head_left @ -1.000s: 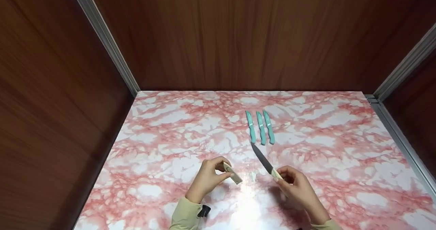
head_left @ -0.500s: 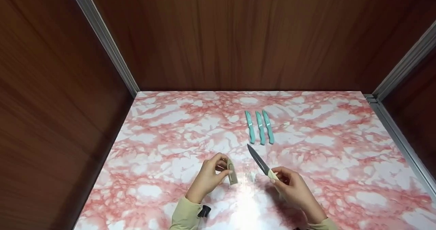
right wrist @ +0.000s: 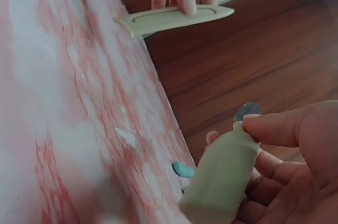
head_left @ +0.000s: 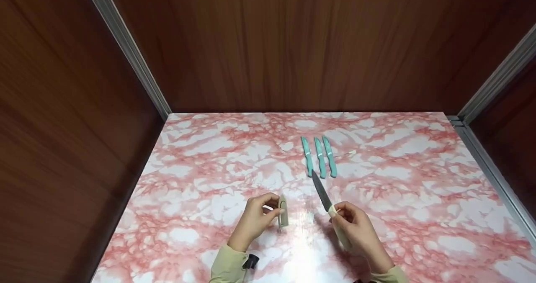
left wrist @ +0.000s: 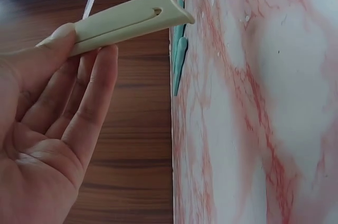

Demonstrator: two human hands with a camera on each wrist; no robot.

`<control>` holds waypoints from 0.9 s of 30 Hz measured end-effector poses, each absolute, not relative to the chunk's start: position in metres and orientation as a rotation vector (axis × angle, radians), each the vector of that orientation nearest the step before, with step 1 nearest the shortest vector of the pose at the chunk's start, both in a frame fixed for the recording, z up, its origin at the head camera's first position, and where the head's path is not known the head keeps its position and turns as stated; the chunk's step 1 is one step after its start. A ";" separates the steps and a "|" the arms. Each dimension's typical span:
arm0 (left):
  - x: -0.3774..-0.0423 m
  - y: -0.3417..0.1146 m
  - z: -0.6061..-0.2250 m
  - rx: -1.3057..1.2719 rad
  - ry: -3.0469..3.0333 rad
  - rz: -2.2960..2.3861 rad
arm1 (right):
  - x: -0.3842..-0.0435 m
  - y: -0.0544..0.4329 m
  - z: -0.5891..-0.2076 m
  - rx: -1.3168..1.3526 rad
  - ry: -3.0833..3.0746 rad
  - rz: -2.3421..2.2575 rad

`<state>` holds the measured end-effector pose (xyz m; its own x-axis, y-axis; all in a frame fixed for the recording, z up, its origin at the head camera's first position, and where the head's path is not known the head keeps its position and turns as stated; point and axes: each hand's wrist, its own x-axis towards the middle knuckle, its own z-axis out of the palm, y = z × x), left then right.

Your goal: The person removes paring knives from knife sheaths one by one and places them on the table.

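A cream knife sheath (head_left: 283, 217) is pinched between the thumb and fingers of my left hand (head_left: 257, 216), held above the table. In the left wrist view the sheath (left wrist: 132, 20) shows a slot along its side and a flared open end. My right hand (head_left: 356, 228) grips a knife by the cream handle (right wrist: 222, 176) near the blade, and the dark blade (head_left: 320, 191) points away and slightly left. Knife and sheath are apart. In the head view the blade tip overlaps the handle end of the leftmost teal knife (head_left: 307, 155).
Two more teal knives (head_left: 320, 157) (head_left: 329, 157) lie beside the leftmost one, roughly parallel, on the red-and-white marbled table (head_left: 201, 170). Brown wood panels (head_left: 272, 48) with metal corner strips (head_left: 125, 44) stand around the table.
The sheath has turned from slanting to nearly upright in the head view. The right-hand grip has shifted up toward the blade, exposing more handle, and the blade has swung a little.
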<state>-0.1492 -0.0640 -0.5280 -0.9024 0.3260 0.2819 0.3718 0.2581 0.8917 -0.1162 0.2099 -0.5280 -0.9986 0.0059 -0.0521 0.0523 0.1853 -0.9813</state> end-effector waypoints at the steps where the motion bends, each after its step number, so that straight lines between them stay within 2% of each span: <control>1: -0.149 -0.064 -0.528 -0.675 -2.458 -1.761 | -0.116 0.209 -0.528 0.070 2.391 -1.980; 18: -0.150 -0.067 -0.529 -0.586 -2.504 -1.806 | -0.122 0.195 -0.525 0.119 2.488 -1.897; 27: -0.156 -0.068 -0.535 -0.491 -2.461 -1.863 | -0.128 0.185 -0.526 0.035 2.472 -1.915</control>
